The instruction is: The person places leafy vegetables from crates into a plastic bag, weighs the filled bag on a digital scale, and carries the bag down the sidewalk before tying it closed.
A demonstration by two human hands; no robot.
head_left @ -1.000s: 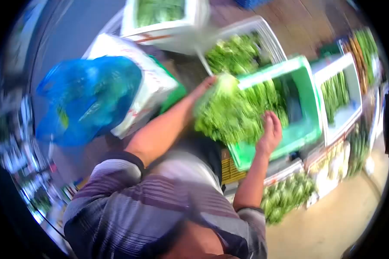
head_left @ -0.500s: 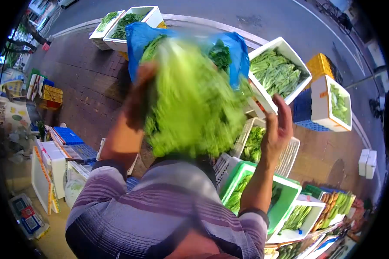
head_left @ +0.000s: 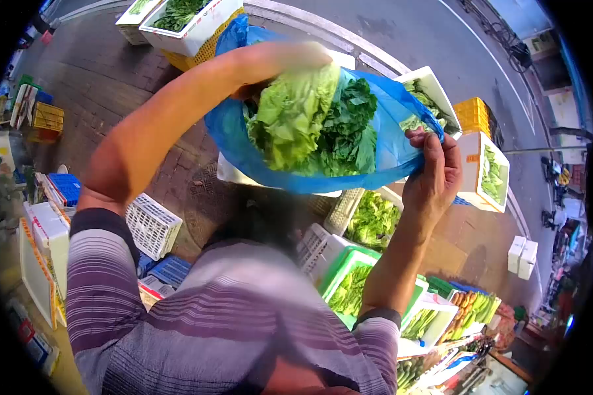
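A blue plastic bag [head_left: 392,148] is spread wide in front of me, its mouth facing up. Inside it lie a light green lettuce [head_left: 290,118] and a bunch of dark green leafy vegetables [head_left: 349,118], side by side. My left hand [head_left: 296,59] reaches over the bag's far side and is closed around the top of the lettuce; its fingertips are blurred. At the bag's right corner my right hand [head_left: 435,158] pinches the rim between thumb and fingers, pulling it taut.
White foam boxes of greens [head_left: 191,26] stand at the far left, with another greens box [head_left: 431,99] behind the bag. Closer on the right are a crate of lettuce [head_left: 375,217] and a green-rimmed box [head_left: 349,283]. A white plastic basket [head_left: 153,226] sits left of me.
The lettuce has gone from in front of my chest into the blue bag, carried by my left hand. My right hand, apart from the bag before, now grips its rim. The view has shifted.
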